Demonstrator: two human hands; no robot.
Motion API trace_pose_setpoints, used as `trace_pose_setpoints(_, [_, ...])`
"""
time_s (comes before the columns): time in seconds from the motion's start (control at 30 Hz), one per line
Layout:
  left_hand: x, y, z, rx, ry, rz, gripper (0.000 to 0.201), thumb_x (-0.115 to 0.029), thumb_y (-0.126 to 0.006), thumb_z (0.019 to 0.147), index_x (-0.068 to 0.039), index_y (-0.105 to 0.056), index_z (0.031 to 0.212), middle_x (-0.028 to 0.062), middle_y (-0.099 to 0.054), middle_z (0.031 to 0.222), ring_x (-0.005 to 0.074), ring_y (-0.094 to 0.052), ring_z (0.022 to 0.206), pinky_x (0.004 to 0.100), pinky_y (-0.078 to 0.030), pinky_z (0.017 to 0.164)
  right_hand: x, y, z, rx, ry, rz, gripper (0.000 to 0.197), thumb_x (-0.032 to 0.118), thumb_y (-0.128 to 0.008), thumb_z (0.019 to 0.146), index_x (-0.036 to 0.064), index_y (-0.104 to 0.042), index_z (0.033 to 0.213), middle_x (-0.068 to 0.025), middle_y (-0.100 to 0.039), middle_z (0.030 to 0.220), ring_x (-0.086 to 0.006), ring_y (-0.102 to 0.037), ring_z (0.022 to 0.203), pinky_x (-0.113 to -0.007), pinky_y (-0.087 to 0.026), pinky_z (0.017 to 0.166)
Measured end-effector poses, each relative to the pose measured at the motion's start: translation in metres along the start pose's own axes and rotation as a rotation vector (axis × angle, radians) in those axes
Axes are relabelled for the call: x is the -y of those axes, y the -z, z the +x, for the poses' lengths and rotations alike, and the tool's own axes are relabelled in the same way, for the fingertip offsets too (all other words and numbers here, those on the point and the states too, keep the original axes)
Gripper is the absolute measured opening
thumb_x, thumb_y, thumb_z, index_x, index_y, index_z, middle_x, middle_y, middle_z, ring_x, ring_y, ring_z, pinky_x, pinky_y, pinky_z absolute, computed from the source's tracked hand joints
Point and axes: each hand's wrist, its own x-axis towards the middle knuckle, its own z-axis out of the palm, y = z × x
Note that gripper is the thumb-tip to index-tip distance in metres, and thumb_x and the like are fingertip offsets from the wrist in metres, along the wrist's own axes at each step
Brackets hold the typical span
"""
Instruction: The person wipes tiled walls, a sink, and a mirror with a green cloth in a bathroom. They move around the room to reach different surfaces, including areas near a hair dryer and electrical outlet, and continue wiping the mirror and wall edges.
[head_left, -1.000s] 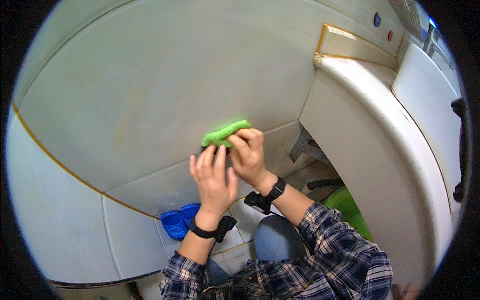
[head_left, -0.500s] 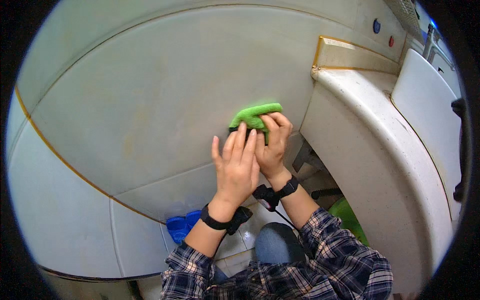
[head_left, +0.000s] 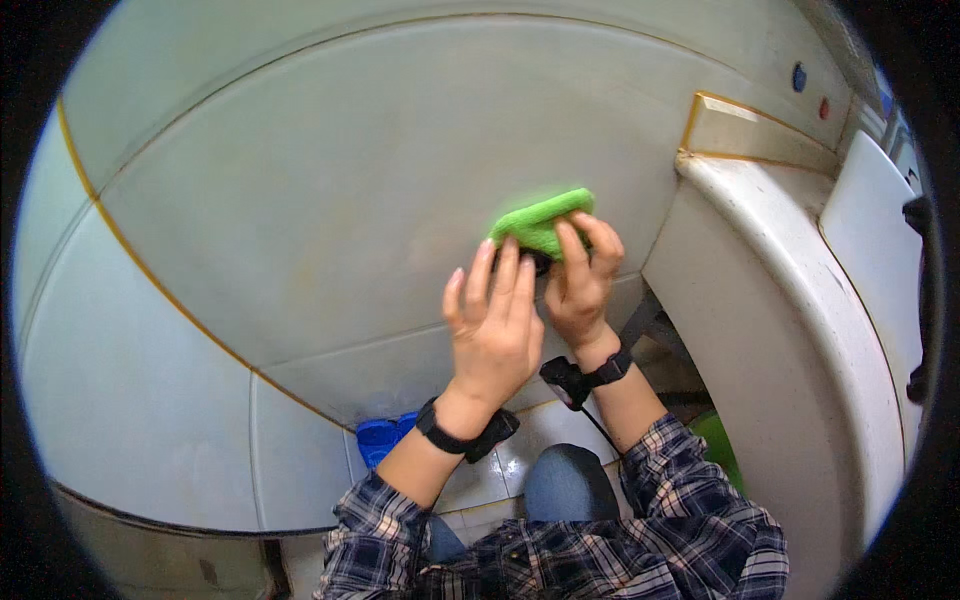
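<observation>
A bright green cloth (head_left: 541, 217) is pressed against the pale tiled wall (head_left: 370, 180), folded over, with a black part (head_left: 541, 262) showing below it. My right hand (head_left: 583, 295) grips the cloth's right side, its fingers bent over the fabric. Beside it, my left hand (head_left: 497, 340) has its fingers stretched out, the tips touching the cloth's lower left edge. What lies behind the cloth and under the fingers is hidden. Each wrist wears a black strap with a small dark device.
To the right runs a pale counter front (head_left: 780, 340) with a rounded edge, and a white basin (head_left: 868, 205) stands above it. Blue slippers (head_left: 380, 437) rest on the tiled floor by the wall. A green basin-like object (head_left: 718, 450) sits low beneath the counter.
The view has shifted, so the wall and counter appear farther right. Against the wall, the cloth and both hands have moved up and slightly left. The hands are a little farther apart.
</observation>
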Motion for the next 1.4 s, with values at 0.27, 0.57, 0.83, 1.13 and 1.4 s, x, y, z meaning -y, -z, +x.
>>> trace_pose_setpoints(0.27, [0.019, -0.008, -0.014, 0.068, -0.099, 0.094, 0.047, -0.017, -0.055, 0.084, 0.003, -0.057, 0.126, 0.0181, -0.047, 0.143, 0.0291, -0.034, 0.141, 0.0549, -0.009, 0.117, 0.015, -0.021, -0.026, 0.042, 0.017, 0.134, 0.05, 0.011, -0.066, 0.084, 0.0065, -0.053, 0.133, -0.0129, -0.045, 0.143, -0.036, -0.035, 0.135, -0.047, -0.033, 0.108])
trace_pose_setpoints(0.57, [0.033, 0.027, -0.041, 0.125, -0.023, 0.113, 0.062, -0.017, -0.064, 0.079, 0.003, -0.048, 0.135, 0.021, -0.04, 0.148, 0.0318, -0.029, 0.143, 0.0573, -0.006, 0.117, 0.037, -0.019, -0.005, 0.11, 0.19, 0.157, 0.039, 0.011, -0.056, 0.09, 0.0115, -0.059, 0.128, -0.0066, -0.051, 0.141, -0.0277, -0.04, 0.137, -0.041, -0.032, 0.108])
trace_pose_setpoints(0.83, [0.036, 0.06, -0.06, -0.1, 0.171, 0.159, 0.062, -0.013, -0.064, 0.078, -0.001, -0.045, 0.136, 0.022, -0.038, 0.148, 0.0378, -0.029, 0.14, 0.0553, -0.015, 0.115, 0.084, -0.023, 0.024, 0.121, 0.314, 0.356, 0.036, 0.011, -0.056, 0.088, 0.0065, -0.061, 0.124, -0.0095, -0.055, 0.138, -0.0294, -0.044, 0.134, -0.044, -0.033, 0.108])
trace_pose_setpoints(1.13, [0.025, 0.086, -0.093, -0.217, 0.308, 0.275, 0.069, -0.016, -0.065, 0.077, -0.001, -0.04, 0.14, 0.0213, -0.035, 0.146, 0.0367, -0.032, 0.137, 0.054, -0.022, 0.113, 0.121, -0.023, 0.045, 0.056, 0.489, 0.458, 0.031, 0.015, -0.057, 0.086, 0.0025, -0.068, 0.112, -0.0064, -0.057, 0.133, -0.024, -0.045, 0.132, -0.039, -0.036, 0.104])
trace_pose_setpoints(1.4, [0.022, 0.104, -0.118, -0.3, 0.334, 0.362, 0.068, -0.015, -0.062, 0.083, 0.003, -0.034, 0.143, 0.0252, -0.028, 0.151, 0.0393, -0.027, 0.141, 0.0539, -0.02, 0.113, 0.163, -0.015, 0.02, 0.167, 0.637, 0.625, 0.033, 0.014, -0.055, 0.087, 0.0032, -0.065, 0.116, -0.008, -0.055, 0.136, -0.0241, -0.045, 0.134, -0.04, -0.031, 0.112])
